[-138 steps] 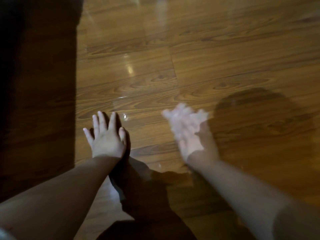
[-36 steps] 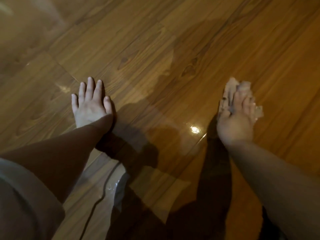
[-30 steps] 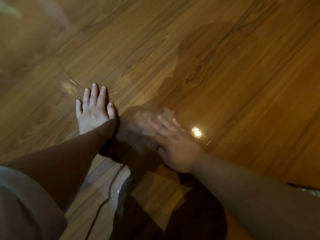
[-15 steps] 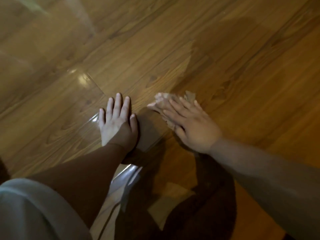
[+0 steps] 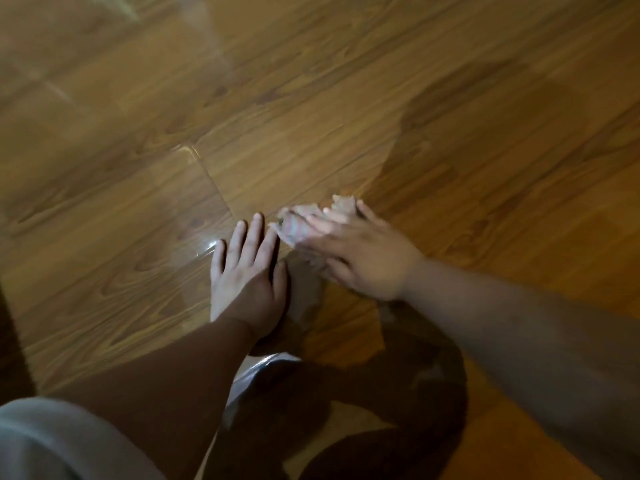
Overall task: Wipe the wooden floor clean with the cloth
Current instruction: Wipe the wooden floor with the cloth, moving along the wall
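Wooden floor point(image 5: 346, 98) mid-wipe: flat right hand point(image 5: 360, 258) presses the cloth point(image 5: 298, 220) beside the flat, braced left hand point(image 5: 246, 282), next probably sweeping right

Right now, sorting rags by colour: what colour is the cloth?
The cloth looks pale beige-grey, blurred, in the head view.

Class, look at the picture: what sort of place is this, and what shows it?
Probably an indoor room, perhaps a home: a glossy wood-plank floor reflecting light, the left hand flat on it, the right hand pressing a crumpled cloth down.
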Action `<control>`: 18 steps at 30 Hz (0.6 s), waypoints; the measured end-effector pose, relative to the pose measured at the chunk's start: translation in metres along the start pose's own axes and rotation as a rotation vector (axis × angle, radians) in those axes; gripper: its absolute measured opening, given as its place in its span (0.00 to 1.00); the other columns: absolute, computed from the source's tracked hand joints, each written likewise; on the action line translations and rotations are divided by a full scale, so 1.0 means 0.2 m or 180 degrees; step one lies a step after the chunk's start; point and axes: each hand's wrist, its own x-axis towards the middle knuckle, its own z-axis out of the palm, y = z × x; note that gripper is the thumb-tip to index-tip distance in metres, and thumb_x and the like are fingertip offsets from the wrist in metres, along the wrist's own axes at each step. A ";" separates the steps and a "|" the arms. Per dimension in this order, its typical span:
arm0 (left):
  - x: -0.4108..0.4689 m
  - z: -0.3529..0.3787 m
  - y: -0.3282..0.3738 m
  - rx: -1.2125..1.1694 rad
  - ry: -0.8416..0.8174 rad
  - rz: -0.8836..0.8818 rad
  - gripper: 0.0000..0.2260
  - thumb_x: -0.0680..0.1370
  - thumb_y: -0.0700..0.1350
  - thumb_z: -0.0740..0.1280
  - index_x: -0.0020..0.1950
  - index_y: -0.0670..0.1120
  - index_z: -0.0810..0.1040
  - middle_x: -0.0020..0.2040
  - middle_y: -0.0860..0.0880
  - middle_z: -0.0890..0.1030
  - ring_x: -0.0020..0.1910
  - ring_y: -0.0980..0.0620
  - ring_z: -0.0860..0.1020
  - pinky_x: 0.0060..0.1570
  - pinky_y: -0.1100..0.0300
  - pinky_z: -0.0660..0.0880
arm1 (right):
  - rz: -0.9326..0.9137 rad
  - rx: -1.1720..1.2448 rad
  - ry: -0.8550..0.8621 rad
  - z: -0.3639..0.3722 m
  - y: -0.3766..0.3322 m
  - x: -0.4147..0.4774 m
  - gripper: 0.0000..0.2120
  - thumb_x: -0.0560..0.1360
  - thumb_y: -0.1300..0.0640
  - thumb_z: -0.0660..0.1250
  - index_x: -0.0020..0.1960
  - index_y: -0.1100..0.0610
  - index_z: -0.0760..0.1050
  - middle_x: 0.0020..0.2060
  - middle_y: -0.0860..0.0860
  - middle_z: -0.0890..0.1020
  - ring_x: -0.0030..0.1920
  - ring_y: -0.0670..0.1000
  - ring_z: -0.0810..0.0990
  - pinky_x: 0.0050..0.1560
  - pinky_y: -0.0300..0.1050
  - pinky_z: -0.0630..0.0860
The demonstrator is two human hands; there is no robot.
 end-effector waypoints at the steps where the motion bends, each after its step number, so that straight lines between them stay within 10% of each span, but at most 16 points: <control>1: 0.00 0.00 0.00 -0.0009 -0.0008 0.0008 0.26 0.80 0.56 0.47 0.77 0.51 0.60 0.79 0.50 0.56 0.78 0.50 0.51 0.74 0.49 0.43 | 0.0217 -0.0135 0.0098 -0.02 0.09 0.00 0.19 0.79 0.50 0.59 0.69 0.48 0.72 0.74 0.52 0.67 0.74 0.53 0.62 0.73 0.58 0.50; 7: 0.00 -0.02 0.01 -0.0093 -0.0023 0.0017 0.27 0.79 0.57 0.45 0.78 0.51 0.59 0.79 0.50 0.55 0.78 0.50 0.51 0.74 0.49 0.45 | 0.3727 0.0739 0.0874 -0.17 0.37 0.16 0.29 0.80 0.48 0.55 0.79 0.48 0.51 0.79 0.54 0.51 0.77 0.57 0.51 0.75 0.60 0.49; 12: -0.02 -0.02 0.01 -0.0096 0.0011 -0.0047 0.28 0.78 0.57 0.45 0.78 0.52 0.58 0.79 0.52 0.54 0.78 0.51 0.50 0.75 0.49 0.45 | 0.0705 0.0282 -0.0156 -0.03 -0.03 0.28 0.30 0.80 0.51 0.55 0.78 0.38 0.46 0.79 0.44 0.45 0.78 0.49 0.44 0.74 0.59 0.40; 18: -0.02 0.00 0.01 -0.0042 0.0029 -0.0116 0.27 0.79 0.58 0.44 0.78 0.55 0.54 0.79 0.53 0.52 0.78 0.49 0.46 0.74 0.44 0.42 | 0.1396 -0.0272 -0.0237 -0.12 0.32 0.15 0.28 0.81 0.49 0.50 0.78 0.40 0.44 0.79 0.46 0.42 0.78 0.51 0.44 0.75 0.56 0.43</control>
